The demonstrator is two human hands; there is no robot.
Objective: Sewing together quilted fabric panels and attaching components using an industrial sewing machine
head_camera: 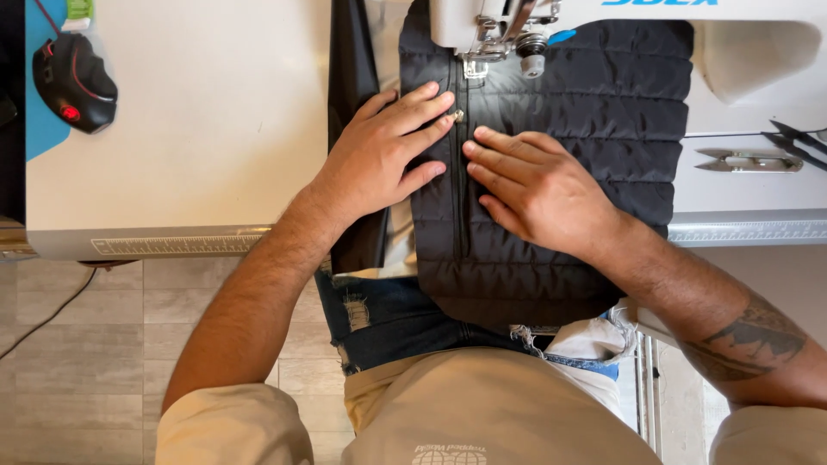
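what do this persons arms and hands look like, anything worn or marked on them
Both hands are bare: no gloves, rings or watch show on the left hand or the right hand. The forearms are bare and hairy. The right forearm carries a dark tattoo near the elbow. Short beige sleeves cover the upper arms, part of a beige t-shirt.

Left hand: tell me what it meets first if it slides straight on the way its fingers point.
The left hand points up and right across the black quilted jacket. Its fingertips would probably first reach the sewing machine's metal presser foot, though height is hard to judge.
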